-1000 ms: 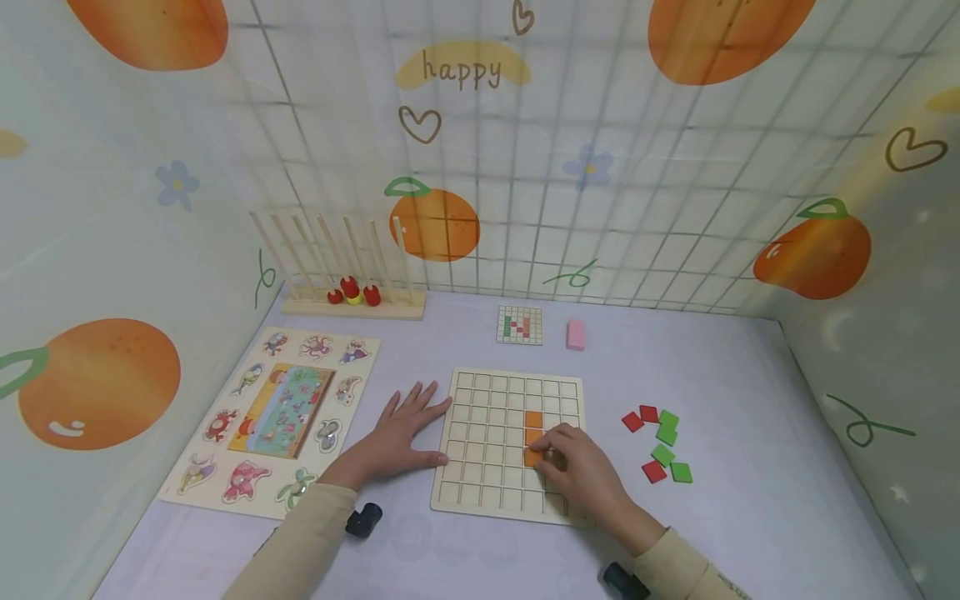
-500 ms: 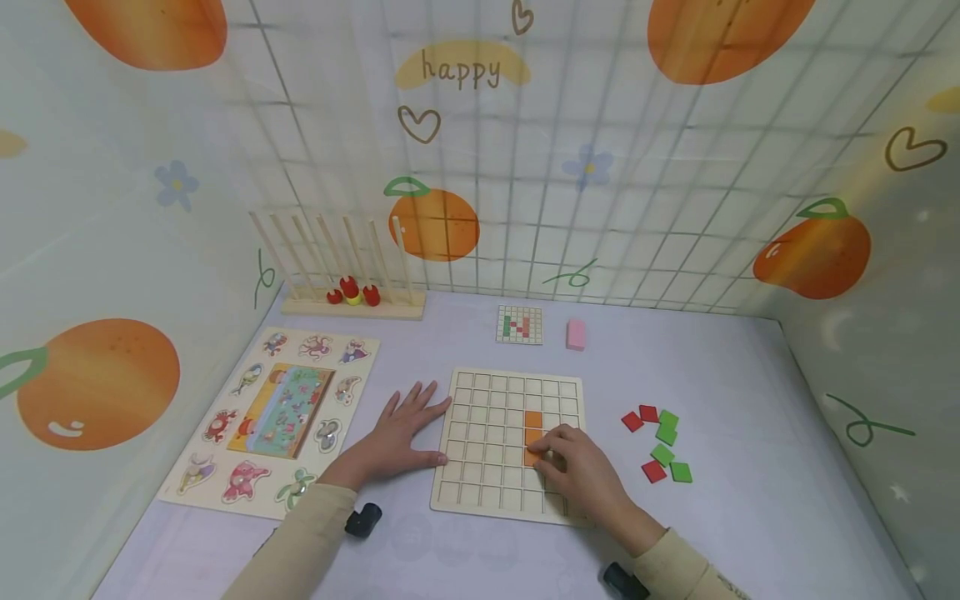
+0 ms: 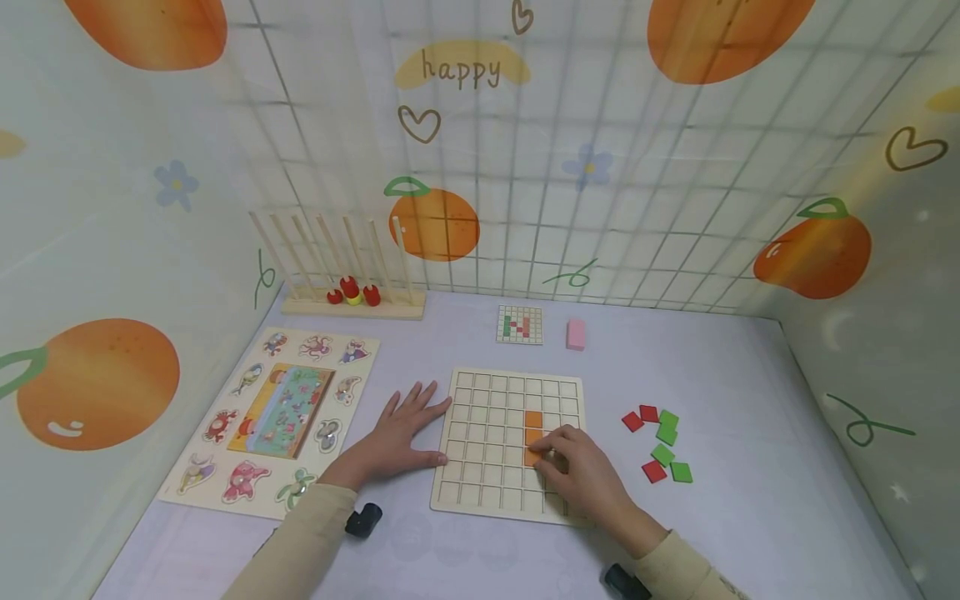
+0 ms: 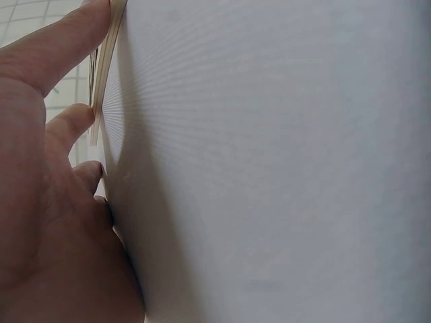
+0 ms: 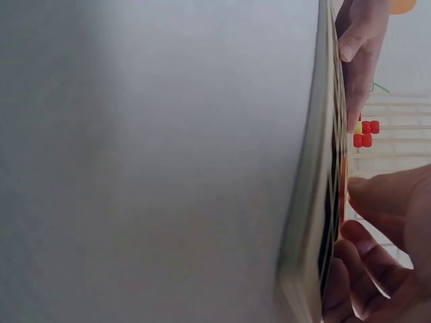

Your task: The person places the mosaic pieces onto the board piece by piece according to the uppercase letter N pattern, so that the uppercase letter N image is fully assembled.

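Note:
A wooden grid board [image 3: 480, 492] lies on the table with a short column of orange tiles [image 3: 533, 419] right of its middle. My right hand [image 3: 588, 475] is over the board's right part, its thumb and index finger pinching the lowest orange tile [image 3: 529, 458], which they partly hide. Spread against the board's left edge, my left hand [image 3: 393, 437] touches it with thumb and index finger. In the left wrist view the left hand [image 4: 60, 182] meets the board's side [image 4: 108, 60]. The right wrist view has the right hand's curled fingers [image 5: 363, 256] low by the board [image 5: 310, 202].
Several red tiles [image 3: 653, 472] and green tiles [image 3: 681, 472] lie right of the board. Behind it are a small pattern card [image 3: 519, 325] and a pink block [image 3: 575, 334]. An animal puzzle [image 3: 172, 492] lies at left, below a pegged wooden stand [image 3: 397, 312] with beads.

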`<action>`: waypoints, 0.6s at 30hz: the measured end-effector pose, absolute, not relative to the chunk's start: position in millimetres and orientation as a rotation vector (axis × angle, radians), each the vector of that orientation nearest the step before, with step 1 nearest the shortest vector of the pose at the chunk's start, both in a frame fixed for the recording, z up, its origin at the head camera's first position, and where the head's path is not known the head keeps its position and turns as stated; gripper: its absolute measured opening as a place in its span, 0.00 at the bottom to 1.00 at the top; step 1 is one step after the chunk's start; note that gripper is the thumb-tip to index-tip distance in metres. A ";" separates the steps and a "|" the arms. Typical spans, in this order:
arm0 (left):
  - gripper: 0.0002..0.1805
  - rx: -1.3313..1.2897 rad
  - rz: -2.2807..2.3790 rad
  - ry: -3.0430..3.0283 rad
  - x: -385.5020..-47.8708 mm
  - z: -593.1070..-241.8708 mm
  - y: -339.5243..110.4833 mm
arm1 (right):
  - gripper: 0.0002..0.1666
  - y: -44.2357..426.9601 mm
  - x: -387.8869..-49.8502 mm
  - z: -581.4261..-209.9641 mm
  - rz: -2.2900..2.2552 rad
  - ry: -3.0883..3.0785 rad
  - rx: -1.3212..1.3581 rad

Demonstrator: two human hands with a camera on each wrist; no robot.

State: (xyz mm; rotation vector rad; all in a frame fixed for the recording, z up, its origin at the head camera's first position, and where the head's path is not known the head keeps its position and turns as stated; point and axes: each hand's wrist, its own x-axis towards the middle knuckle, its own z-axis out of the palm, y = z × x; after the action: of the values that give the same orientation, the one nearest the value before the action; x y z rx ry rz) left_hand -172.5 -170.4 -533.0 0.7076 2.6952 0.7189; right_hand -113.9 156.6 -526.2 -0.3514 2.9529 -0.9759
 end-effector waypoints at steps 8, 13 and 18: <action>0.51 0.703 0.713 2.695 -172.1 -532.1 -170.1 | 0.12 163.6 -112.2 -527.3 -1.043 2.919 -0.267; 0.51 0.701 0.722 2.690 -171.9 -532.1 -169.9 | 0.13 170.3 -110.0 -524.5 -1.073 2.905 -0.227; 0.51 0.695 0.712 2.693 -172.6 -534.1 -170.0 | 0.13 180.1 -108.9 -520.6 -1.077 2.904 -0.189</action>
State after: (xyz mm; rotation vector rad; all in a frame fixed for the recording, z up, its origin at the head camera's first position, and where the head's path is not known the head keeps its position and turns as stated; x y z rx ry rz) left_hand -172.6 -170.0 -534.1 0.6946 2.6934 0.7125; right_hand -108.9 180.1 -520.6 -0.1886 2.9045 -1.0772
